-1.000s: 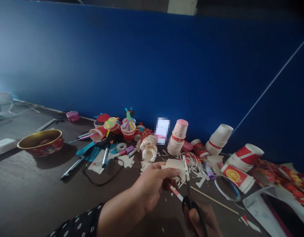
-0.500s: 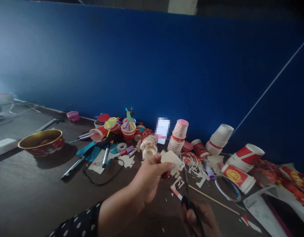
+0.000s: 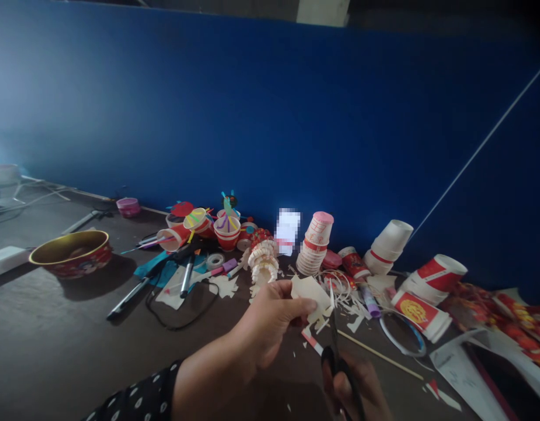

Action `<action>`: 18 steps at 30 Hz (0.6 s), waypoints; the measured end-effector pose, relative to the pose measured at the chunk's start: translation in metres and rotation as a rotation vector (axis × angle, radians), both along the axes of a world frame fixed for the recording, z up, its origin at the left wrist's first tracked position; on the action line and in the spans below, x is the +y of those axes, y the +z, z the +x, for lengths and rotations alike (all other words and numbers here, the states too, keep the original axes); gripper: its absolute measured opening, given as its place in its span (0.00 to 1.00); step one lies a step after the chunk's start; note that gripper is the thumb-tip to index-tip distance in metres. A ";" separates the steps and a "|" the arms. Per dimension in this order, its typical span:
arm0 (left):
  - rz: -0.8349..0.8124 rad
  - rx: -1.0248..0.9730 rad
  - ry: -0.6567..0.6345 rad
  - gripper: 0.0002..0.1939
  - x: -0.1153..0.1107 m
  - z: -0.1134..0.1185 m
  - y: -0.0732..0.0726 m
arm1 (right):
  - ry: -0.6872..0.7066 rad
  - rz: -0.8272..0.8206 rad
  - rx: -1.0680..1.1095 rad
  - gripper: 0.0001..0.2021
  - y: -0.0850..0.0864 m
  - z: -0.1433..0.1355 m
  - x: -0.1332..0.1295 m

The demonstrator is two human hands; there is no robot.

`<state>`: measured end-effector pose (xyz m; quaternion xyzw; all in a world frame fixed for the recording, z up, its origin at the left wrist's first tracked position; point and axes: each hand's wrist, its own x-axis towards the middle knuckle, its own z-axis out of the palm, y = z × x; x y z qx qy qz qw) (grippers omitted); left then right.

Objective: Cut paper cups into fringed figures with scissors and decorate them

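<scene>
My left hand pinches a piece of cream paper between thumb and fingers, above the middle of the table. In my right hand is a pair of black-handled scissors, the thumb through one loop. Its blades point away from me and stand at the paper's right edge; whether they touch it I cannot tell. Behind the paper are a stack of paper cups and a craft piece of white ruffled rings. White paper scraps lie to the right of the blades.
At left sits a red and gold bowl. Markers, tape and paper-cup crafts crowd the back. A thin wooden stick, more cups and a dark phone lie at right. A blue partition rises behind.
The left hand and the paper have shifted slightly right and down, closer to the blades. The scissors stay nearly in place, and the view has moved slightly.
</scene>
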<state>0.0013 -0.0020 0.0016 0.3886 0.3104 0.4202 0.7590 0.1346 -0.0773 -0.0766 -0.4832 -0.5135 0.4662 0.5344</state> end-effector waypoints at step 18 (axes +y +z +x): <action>-0.080 -0.004 0.001 0.08 -0.002 0.002 0.000 | -0.184 0.052 0.062 0.24 -0.002 -0.008 -0.003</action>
